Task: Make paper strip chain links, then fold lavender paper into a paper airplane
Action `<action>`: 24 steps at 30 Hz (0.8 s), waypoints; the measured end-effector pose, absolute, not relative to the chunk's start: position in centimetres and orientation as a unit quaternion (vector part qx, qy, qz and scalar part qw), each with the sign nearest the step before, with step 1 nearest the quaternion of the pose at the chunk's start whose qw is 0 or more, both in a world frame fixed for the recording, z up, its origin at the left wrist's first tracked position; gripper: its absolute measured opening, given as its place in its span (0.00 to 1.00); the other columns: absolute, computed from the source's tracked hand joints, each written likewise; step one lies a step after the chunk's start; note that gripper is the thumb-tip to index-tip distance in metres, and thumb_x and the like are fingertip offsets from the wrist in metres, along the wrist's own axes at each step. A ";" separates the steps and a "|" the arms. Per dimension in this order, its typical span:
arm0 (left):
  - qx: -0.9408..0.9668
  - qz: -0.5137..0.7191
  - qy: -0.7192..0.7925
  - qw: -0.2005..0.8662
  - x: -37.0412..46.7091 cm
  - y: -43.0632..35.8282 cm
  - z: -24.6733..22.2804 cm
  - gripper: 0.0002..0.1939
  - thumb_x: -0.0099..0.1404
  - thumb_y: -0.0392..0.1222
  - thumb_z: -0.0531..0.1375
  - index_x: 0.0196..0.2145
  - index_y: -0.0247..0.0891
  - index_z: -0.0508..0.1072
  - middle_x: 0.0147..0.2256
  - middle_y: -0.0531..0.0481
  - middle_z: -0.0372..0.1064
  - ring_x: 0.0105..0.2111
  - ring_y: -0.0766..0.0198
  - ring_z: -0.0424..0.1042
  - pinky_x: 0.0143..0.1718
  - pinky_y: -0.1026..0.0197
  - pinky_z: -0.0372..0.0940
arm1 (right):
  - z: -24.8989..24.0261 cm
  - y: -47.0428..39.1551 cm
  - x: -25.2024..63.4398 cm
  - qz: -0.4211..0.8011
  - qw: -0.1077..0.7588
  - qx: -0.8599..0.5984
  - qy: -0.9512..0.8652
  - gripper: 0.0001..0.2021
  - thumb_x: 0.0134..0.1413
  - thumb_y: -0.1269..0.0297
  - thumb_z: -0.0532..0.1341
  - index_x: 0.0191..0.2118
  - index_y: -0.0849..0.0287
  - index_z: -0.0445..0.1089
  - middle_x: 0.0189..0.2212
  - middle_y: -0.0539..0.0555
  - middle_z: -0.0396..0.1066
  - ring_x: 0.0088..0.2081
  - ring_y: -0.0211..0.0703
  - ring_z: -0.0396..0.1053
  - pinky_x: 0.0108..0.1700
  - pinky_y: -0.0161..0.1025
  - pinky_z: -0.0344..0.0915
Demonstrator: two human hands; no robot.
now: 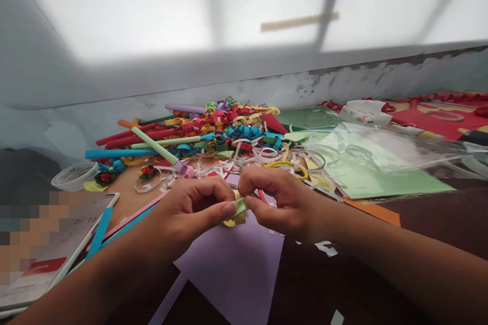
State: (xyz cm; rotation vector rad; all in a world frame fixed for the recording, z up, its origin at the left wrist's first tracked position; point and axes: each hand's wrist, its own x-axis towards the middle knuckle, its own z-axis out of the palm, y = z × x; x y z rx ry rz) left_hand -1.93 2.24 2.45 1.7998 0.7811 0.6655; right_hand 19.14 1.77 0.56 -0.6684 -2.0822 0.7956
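Observation:
Between the thumbs and fingers of both hands is a small light-green paper strip (240, 207), pinched from either side. My left hand (200, 208) grips its left end and my right hand (272, 203) its right end. Just behind and under the strip shows a bit of yellow paper (230, 223); whether it is joined to the green strip I cannot tell. Below the hands lies a purple paper sheet (240, 269). Scissors with yellow handles (303, 170) lie just beyond my right hand, their blades partly hidden.
Paper chains (244, 129) and rolled paper tubes (152, 144) are heaped by the wall. A tape roll (75, 175) and a tablet-like device (72, 233) are on the left. Green sheets (400, 183) under clear plastic lie right, near an orange sheet (375, 212). White scraps (327, 249) dot the dark table.

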 end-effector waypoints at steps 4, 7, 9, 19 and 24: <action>0.751 0.281 0.316 0.507 -1.9 2.4 2.6 0.12 0.67 0.46 0.63 0.28 0.38 0.75 0.29 0.50 0.71 0.30 0.65 0.68 0.31 0.65 0.63 | 0.8 1.6 19.5 0.301 0.365 -0.251 -0.845 0.07 0.62 0.69 0.55 0.31 0.58 0.63 0.29 0.48 0.63 0.31 0.37 0.59 0.35 0.36 0.57; 0.742 0.288 0.312 0.519 -2.1 2.3 2.5 0.12 0.66 0.47 0.63 0.28 0.38 0.75 0.29 0.50 0.71 0.31 0.64 0.68 0.33 0.64 0.63 | 0.9 1.6 19.9 0.292 0.362 -0.223 -0.857 0.09 0.65 0.69 0.50 0.35 0.58 0.66 0.33 0.50 0.64 0.35 0.39 0.62 0.40 0.38 0.59; 0.732 0.295 0.315 0.527 -2.2 2.2 2.5 0.12 0.66 0.47 0.63 0.28 0.38 0.74 0.30 0.50 0.70 0.32 0.64 0.68 0.34 0.64 0.63 | 1.0 1.6 19.9 0.288 0.366 -0.222 -0.857 0.09 0.64 0.70 0.49 0.35 0.59 0.66 0.33 0.50 0.63 0.35 0.39 0.62 0.40 0.39 0.58; 0.752 0.292 0.296 0.512 -2.6 2.3 2.1 0.11 0.69 0.45 0.62 0.30 0.39 0.74 0.34 0.50 0.69 0.36 0.65 0.67 0.38 0.64 0.63 | 0.8 1.4 19.2 0.271 0.377 -0.309 -0.830 0.08 0.58 0.69 0.58 0.27 0.58 0.63 0.35 0.52 0.64 0.37 0.40 0.65 0.42 0.40 0.62; 0.768 0.283 0.303 0.489 -2.4 2.4 2.2 0.11 0.69 0.45 0.62 0.29 0.40 0.72 0.32 0.52 0.68 0.34 0.65 0.66 0.36 0.64 0.62 | 0.8 1.2 19.0 0.280 0.383 -0.305 -0.825 0.08 0.58 0.69 0.59 0.27 0.59 0.65 0.40 0.55 0.67 0.42 0.43 0.67 0.47 0.43 0.65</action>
